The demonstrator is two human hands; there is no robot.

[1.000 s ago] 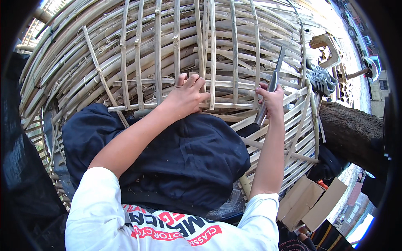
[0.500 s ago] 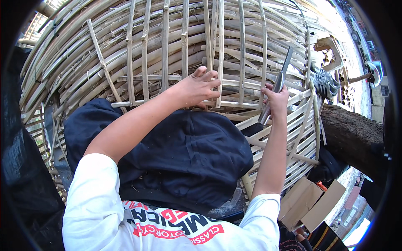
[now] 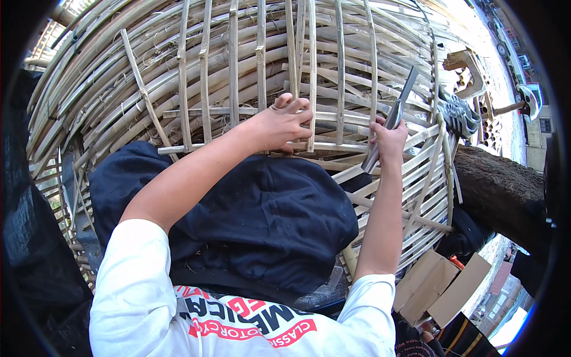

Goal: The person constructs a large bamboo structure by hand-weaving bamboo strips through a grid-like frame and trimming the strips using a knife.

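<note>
Left hand (image 3: 284, 124): fingers (image 3: 297, 107) curled over an upright bamboo slat (image 3: 311, 77), gripping it where it crosses a horizontal strip; thumb tucked below, wrist straight, forearm running back down-left to a white printed sleeve. Right hand (image 3: 389, 138): fingers closed tight round the handle of a metal blade (image 3: 397, 110), which points up and slightly right, lying against the weave; forearm near vertical, elbow low beside the body. Both hands work on a large woven bamboo basket (image 3: 148, 77), a domed frame of curved strips and upright slats filling the upper view. Dark cloth (image 3: 267, 220) covers the lap beneath. Right of the basket: a rough log (image 3: 499, 196); flattened cardboard (image 3: 443, 285) lies lower right.
</note>
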